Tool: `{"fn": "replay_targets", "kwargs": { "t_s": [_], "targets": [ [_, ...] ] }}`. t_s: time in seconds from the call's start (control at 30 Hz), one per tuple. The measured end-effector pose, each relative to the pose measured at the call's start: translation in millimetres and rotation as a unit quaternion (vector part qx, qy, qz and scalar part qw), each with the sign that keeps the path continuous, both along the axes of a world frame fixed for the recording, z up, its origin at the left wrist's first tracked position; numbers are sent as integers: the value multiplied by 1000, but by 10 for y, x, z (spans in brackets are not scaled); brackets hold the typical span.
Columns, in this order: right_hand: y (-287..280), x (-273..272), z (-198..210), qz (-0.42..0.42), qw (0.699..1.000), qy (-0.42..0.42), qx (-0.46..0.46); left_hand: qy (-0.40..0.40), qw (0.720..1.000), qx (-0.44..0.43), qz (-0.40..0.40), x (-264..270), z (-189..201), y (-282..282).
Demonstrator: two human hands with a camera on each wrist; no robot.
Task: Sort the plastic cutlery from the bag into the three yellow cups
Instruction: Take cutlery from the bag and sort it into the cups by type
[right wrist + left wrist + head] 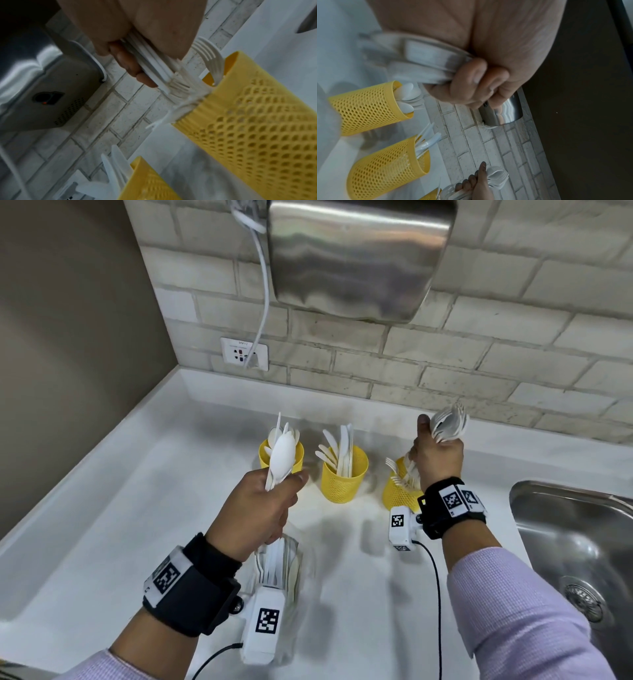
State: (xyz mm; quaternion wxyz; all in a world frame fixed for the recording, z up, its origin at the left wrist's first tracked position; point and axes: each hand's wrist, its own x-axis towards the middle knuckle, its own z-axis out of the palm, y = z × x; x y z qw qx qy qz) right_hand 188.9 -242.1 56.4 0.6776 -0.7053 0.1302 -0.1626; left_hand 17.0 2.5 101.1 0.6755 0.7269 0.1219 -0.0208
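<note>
Three yellow mesh cups stand in a row on the white counter: the left cup (281, 457) holds spoons, the middle cup (344, 477) knives, the right cup (397, 491) forks. My left hand (274, 501) grips a bunch of white spoons (282, 453), bowls up, in front of the left cup. The clear bag (279, 563) with more cutlery hangs under that hand, seemingly in the same grip. My right hand (438, 450) grips a bundle of forks (448, 424) above the right cup (257, 121). Their handles (150, 63) point down at its rim.
A steel sink (575, 542) lies at the right edge of the counter. A metal hand dryer (359, 258) hangs on the brick wall above the cups, its cable running to an outlet (244, 354). A brown wall closes off the left.
</note>
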Motion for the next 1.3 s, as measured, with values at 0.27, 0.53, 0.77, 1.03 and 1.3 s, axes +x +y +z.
{"fn": "replay_targets", "kwargs": {
  "t_s": [0.27,0.53,0.77,1.03,1.3],
  "targets": [
    [99,-169,-9,5,993,-46,-105,-9,1000,-5,-7,51,4,-18],
    [61,-191,-320,-6,990,-10,-139,-3,1000,-2,-17,52,11,-67],
    [-21,30,-266,-41,992,-4,-120,-4,1000,15,-22,60,-33,-67],
    [-115,-15,-138,-70,995,-60,-31,-9,1000,20,-12,82,-77,-10],
    [-542,16,-61,-142,982,-72,104,-111,981,139,-75,226,-110,-223]
  ]
}}
